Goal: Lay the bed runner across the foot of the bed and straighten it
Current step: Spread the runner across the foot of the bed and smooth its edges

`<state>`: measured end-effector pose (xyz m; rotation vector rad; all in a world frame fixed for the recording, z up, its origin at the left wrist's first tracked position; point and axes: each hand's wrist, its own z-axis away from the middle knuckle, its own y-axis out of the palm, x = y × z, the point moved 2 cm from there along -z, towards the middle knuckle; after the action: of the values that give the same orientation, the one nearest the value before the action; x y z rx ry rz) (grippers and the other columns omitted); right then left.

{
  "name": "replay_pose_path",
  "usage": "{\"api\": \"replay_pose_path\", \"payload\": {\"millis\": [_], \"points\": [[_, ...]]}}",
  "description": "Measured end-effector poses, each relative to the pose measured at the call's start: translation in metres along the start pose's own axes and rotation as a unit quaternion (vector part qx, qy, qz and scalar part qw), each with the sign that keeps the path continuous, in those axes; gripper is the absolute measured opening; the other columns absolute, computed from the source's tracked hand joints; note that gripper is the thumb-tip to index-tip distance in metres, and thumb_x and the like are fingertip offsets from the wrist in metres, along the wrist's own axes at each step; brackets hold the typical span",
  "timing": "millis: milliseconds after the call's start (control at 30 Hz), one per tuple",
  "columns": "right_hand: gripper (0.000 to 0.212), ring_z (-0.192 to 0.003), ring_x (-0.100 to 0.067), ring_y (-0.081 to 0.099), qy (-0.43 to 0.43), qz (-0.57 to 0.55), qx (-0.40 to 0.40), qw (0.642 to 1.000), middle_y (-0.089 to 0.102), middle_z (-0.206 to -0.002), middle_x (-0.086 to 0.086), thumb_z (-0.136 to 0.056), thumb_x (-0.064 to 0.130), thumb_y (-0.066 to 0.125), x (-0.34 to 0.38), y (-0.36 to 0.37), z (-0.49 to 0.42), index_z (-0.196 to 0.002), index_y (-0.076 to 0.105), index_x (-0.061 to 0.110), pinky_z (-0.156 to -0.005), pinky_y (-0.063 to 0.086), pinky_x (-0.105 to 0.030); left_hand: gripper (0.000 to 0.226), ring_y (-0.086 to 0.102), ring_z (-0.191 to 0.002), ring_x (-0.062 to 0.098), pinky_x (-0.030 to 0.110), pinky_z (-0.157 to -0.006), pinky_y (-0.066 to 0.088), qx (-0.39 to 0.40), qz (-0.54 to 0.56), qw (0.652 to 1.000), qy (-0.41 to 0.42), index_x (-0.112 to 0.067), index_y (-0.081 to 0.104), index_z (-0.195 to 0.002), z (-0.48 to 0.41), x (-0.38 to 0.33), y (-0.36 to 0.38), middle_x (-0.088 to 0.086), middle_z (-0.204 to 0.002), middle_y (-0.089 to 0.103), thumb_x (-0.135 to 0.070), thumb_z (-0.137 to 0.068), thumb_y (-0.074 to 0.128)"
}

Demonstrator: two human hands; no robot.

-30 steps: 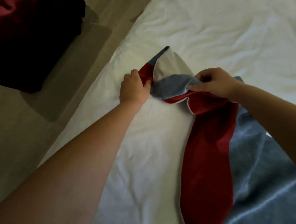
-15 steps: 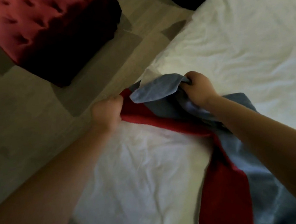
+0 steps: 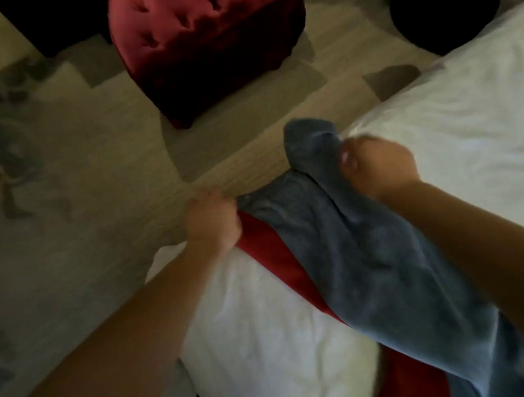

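The bed runner (image 3: 366,252), bunched at the left edge of the bed (image 3: 473,130), was clamped in the curled fingers of the left hand (image 3: 213,223) and right hand (image 3: 380,166); if pulled unevenly, it could be left twisted.

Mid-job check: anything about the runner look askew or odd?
Yes. The bed runner is bunched and twisted, running diagonally over the corner of the bed, not flat. Its blue end flops up above the right hand; the left hand grips its red edge. No damage visible.
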<state>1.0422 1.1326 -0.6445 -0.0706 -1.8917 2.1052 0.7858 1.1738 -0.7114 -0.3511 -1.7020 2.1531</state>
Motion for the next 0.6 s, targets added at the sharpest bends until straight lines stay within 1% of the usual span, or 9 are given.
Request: {"api": "replay_pose_path", "payload": {"millis": [67,100,167,233,300,367,433,533,600], "points": [[0.022,-0.084,-0.028,0.062,0.014,0.065,0.109,0.992,0.066,-0.095,-0.006,-0.084,0.044,0.057,-0.006,0.016,0.018,-0.090,0.064,0.024,-0.066,0.044,-0.030,0.032,0.053,-0.099,0.026,0.034,-0.077,0.038,-0.045,0.050,0.996,0.056,-0.015,0.063,-0.100,0.007,-0.030,-0.008,0.006,-0.104,0.058,-0.039,-0.087,0.045],[0.028,-0.081,-0.025,0.061,0.040,0.075,0.149,0.985,0.067,-0.093,-0.004,-0.080,0.051,0.059,-0.011,0.024,0.028,-0.088,0.064,0.025,-0.064,0.042,-0.029,0.040,0.054,-0.097,0.026,0.034,-0.076,0.039,-0.040,0.072,0.993,0.080,-0.015,0.061,-0.101,0.010,-0.046,-0.008,0.006,-0.103,0.058,-0.048,-0.087,0.045],[0.048,-0.086,-0.023,0.062,0.100,0.073,0.201,0.972,0.066,-0.100,-0.002,-0.070,0.063,0.066,-0.024,0.037,0.046,-0.101,0.060,0.027,-0.066,0.043,-0.030,0.052,0.056,-0.098,0.027,0.034,-0.072,0.041,0.007,0.095,0.990,0.107,-0.015,0.058,-0.108,0.018,-0.077,-0.003,0.008,-0.107,0.058,-0.059,-0.081,0.052],[0.068,-0.098,-0.025,0.063,0.130,0.081,0.224,0.962,0.062,-0.112,-0.003,-0.066,0.061,0.072,-0.033,0.049,0.058,-0.120,0.050,0.025,-0.075,0.051,-0.034,0.049,0.056,-0.101,0.026,0.033,-0.071,0.041,0.048,0.096,0.989,0.100,-0.015,0.054,-0.115,0.025,-0.094,0.004,0.008,-0.111,0.057,-0.050,-0.082,0.061],[0.062,-0.098,-0.027,0.063,0.127,0.102,0.206,0.965,0.059,-0.116,-0.008,-0.077,0.047,0.070,-0.034,0.059,0.063,-0.126,0.043,0.020,-0.077,0.054,-0.038,0.031,0.057,-0.101,0.024,0.031,-0.070,0.041,0.048,0.098,0.990,0.086,-0.015,0.055,-0.112,0.024,-0.095,0.007,0.007,-0.110,0.059,-0.033,-0.088,0.061],[0.036,-0.092,-0.030,0.063,0.107,0.113,0.160,0.975,0.062,-0.108,-0.011,-0.088,0.026,0.058,-0.031,0.065,0.061,-0.121,0.046,0.014,-0.071,0.052,-0.037,0.011,0.059,-0.096,0.023,0.029,-0.065,0.038,0.037,0.091,0.990,0.100,-0.014,0.058,-0.101,0.019,-0.090,0.007,0.005,-0.103,0.062,-0.014,-0.090,0.056],[0.020,-0.092,-0.032,0.062,0.109,0.094,0.128,0.981,0.064,-0.102,-0.013,-0.090,0.014,0.050,-0.027,0.066,0.057,-0.110,0.055,0.013,-0.071,0.048,-0.037,0.017,0.060,-0.089,0.023,0.029,-0.061,0.036,0.024,0.070,0.987,0.143,-0.012,0.060,-0.093,0.015,-0.087,0.005,0.005,-0.097,0.063,0.001,-0.085,0.051],[0.021,-0.094,-0.037,0.061,0.128,0.038,0.091,0.987,0.065,-0.100,-0.017,-0.086,0.008,0.050,-0.013,0.058,0.042,-0.101,0.064,0.013,-0.073,0.046,-0.037,0.017,0.061,-0.083,0.023,0.030,-0.060,0.035,0.020,0.062,0.980,0.188,-0.011,0.061,-0.088,0.013,-0.074,0.000,0.005,-0.091,0.063,0.002,-0.083,0.051],[0.024,-0.093,-0.040,0.061,0.109,0.009,0.070,0.992,0.066,-0.099,-0.020,-0.085,0.007,0.049,0.004,0.050,0.029,-0.102,0.065,0.014,-0.074,0.047,-0.039,0.010,0.063,-0.069,0.021,0.027,-0.053,0.036,0.010,0.050,0.980,0.193,-0.013,0.064,-0.077,0.012,-0.054,-0.006,0.004,-0.078,0.064,-0.003,-0.074,0.065]]}}
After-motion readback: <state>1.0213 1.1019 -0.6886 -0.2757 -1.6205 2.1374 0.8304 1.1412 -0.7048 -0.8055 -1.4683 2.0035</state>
